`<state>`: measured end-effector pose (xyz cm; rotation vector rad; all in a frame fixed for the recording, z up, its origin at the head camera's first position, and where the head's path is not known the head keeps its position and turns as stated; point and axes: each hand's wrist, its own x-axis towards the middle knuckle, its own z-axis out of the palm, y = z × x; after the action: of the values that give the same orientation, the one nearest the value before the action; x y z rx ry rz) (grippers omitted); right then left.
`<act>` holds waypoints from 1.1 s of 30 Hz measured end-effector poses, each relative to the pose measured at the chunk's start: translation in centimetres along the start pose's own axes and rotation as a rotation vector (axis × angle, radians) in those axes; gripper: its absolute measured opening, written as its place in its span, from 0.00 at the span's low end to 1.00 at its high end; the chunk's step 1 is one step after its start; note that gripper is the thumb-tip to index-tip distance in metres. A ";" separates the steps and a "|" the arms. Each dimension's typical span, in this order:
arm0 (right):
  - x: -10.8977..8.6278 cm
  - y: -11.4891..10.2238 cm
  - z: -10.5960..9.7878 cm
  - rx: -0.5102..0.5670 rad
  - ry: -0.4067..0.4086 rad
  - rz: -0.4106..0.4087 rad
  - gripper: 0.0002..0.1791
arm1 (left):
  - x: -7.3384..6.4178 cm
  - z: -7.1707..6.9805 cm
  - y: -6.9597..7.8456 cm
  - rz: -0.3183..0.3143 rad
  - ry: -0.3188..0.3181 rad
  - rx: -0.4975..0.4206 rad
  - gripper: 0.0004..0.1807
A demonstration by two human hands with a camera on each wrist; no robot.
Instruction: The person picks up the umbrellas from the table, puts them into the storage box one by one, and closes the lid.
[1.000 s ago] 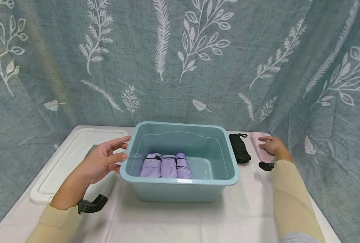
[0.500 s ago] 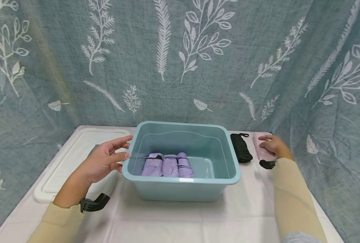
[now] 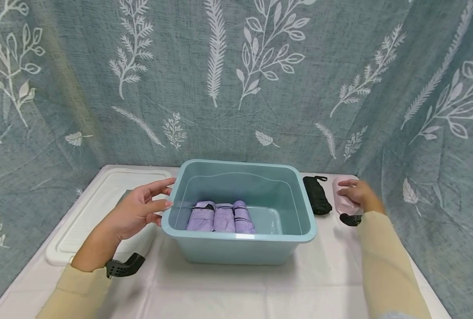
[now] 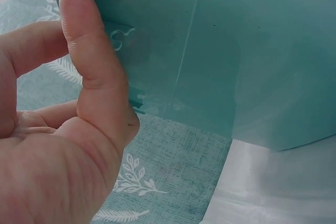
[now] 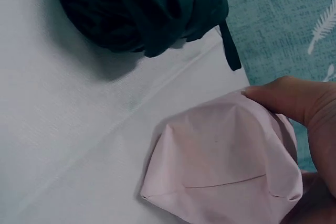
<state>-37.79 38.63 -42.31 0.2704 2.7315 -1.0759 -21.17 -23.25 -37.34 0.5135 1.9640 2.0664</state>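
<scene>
In the head view, a light blue plastic bin [image 3: 236, 250] stands mid-table. Inside its left half lie three rolled purple cloth bundles [image 3: 223, 218] side by side, with dark cords on them. My left hand [image 3: 138, 210] rests against the bin's left end, its fingers and thumb at the rim; in the left wrist view the thumb [image 4: 97, 61] reaches up to the rim. At the far right, my right hand [image 3: 358, 194] pinches a folded pink cloth [image 3: 342, 204]. In the right wrist view the cloth is bunched up at the thumb, and the other fingers are mostly hidden.
A black rolled fabric pouch [image 3: 317, 195] with a loop lies between the bin and the pink cloth. On the left is a white lid [image 3: 91, 208] with a grey thing [image 3: 123, 195] on it, partly behind my left hand. A patterned curtain [image 3: 236, 88] hangs behind the table.
My right hand's fingers have drawn in on the pink cloth, which bulges up more now. The left hand keeps its place at the bin. The view has shifted slightly.
</scene>
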 end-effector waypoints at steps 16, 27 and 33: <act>-1.2 1.8 0.3 0.174 0.027 0.010 0.35 | 0.1 0.1 0.2 -0.022 0.014 0.031 0.38; -2.4 2.5 0.9 0.535 -0.043 0.010 0.35 | 0.1 0.1 0.1 -0.032 0.009 0.025 0.39; -2.9 3.0 0.8 0.674 -0.082 0.013 0.25 | 0.2 0.1 0.3 -0.032 0.011 0.035 0.39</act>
<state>-34.21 39.92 -44.17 0.3231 2.2019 -1.9218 -21.28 -23.09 -37.05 0.4754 2.0041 2.0235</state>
